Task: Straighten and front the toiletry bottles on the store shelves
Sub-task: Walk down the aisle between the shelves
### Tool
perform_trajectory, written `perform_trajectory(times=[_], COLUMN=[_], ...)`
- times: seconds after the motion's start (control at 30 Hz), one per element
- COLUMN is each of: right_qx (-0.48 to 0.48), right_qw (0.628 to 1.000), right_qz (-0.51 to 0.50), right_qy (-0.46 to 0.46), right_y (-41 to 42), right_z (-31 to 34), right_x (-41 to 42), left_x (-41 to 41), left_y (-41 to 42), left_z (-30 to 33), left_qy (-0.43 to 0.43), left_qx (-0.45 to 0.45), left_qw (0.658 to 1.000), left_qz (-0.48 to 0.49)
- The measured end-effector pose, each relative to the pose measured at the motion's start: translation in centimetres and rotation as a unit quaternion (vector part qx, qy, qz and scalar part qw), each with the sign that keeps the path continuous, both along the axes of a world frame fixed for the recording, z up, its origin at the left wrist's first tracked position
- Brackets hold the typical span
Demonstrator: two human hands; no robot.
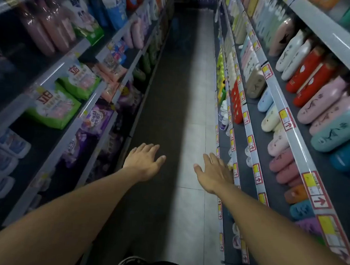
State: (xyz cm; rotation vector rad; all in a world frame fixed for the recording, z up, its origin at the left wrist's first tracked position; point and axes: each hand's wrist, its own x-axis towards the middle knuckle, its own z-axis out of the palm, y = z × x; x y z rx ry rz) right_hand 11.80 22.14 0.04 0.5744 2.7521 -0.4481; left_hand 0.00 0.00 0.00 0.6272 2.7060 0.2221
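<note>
Closest to me, at the bottom edge, I see a dark shoe [128,262] on the floor [187,205], which is made of pale tiles with a dark strip beside them. Both my bare forearms reach forward over the aisle.

My left hand [144,163] is spread with the palm down, fingers straight and a little apart, and it holds nothing. It hangs over the dark part of the floor, apart from the left shelves. My right hand [214,173] is also flat and wide, holding nothing. Its fingers [219,160] point toward the edge of a low right shelf; I cannot tell if they touch it.

The toiletry bottles [324,120] are on the right shelves [292,153], standing in rows behind rails with yellow and red price tags [317,193]. On the higher shelf near me there are teal, pink and red ones, then white ones farther away. On the shelf below there are orange, dark pink, cream and light blue ones. Some lean slightly against their neighbours. Small white containers [225,117] stand on a lower shelf, just past my right hand.

On the left shelves [71,123] I see green bags [53,109], purple packs [94,118] and, higher, pink bottles in clear wrap [46,28].

Far ahead the aisle becomes dark and I cannot read what is there.
</note>
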Motion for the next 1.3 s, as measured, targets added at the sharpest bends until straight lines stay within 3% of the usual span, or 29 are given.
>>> perform_trajectory(times=[0.5,1.3], right_qx=[0.036,0.044], right_qw=[0.997,0.998], right_qz=[0.067,0.009], right_qy=[0.028,-0.051], right_y=[2.2,-2.7], right_z=[3.5,1.2], right_x=[-10.0,-39.3], left_x=[-8.2,-40.3], left_y=[1.3,-1.9], left_z=[4.1,0.8], left_qy=[0.054,-0.112], left_qx=[-0.051,-0.021], left_qw=[0.996,0.993], left_qz=[-0.039,-0.018])
